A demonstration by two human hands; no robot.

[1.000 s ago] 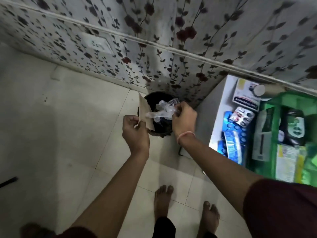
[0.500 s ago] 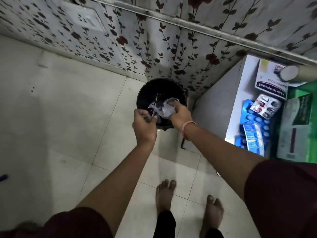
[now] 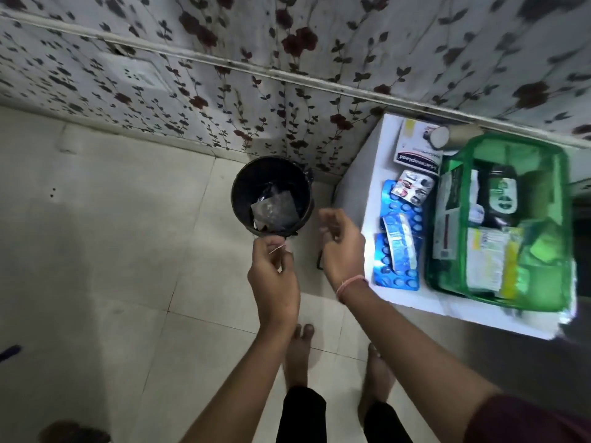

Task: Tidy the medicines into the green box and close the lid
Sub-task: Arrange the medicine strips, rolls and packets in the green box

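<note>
The green box (image 3: 556, 219) stands open on a white table (image 3: 361, 193) at the right, with cartons and a dark bottle (image 3: 502, 193) inside. Left of it on the table lie blue blister packs (image 3: 396, 247), a small strip of mixed pills (image 3: 412, 187), a Hansaplast carton (image 3: 415, 151) and a pale tube (image 3: 447, 137). My left hand (image 3: 271, 276) hovers just in front of a black bin (image 3: 243, 187), fingertips pinched on a thin pale scrap (image 3: 277, 249). My right hand (image 3: 342, 247) hangs between the bin and the table, fingers loosely curled and empty.
The bin sits on the tiled floor against the flowered wall (image 3: 224, 91), holding clear plastic (image 3: 271, 190) and brown paper (image 3: 275, 209). My bare feet (image 3: 299, 353) stand on the tiles below my hands. A wall socket (image 3: 140, 75) is at upper left.
The plastic wrap and brown paper have left my hands and now lie in the bin. Both hands have drawn back from the bin, the right one toward the table.
</note>
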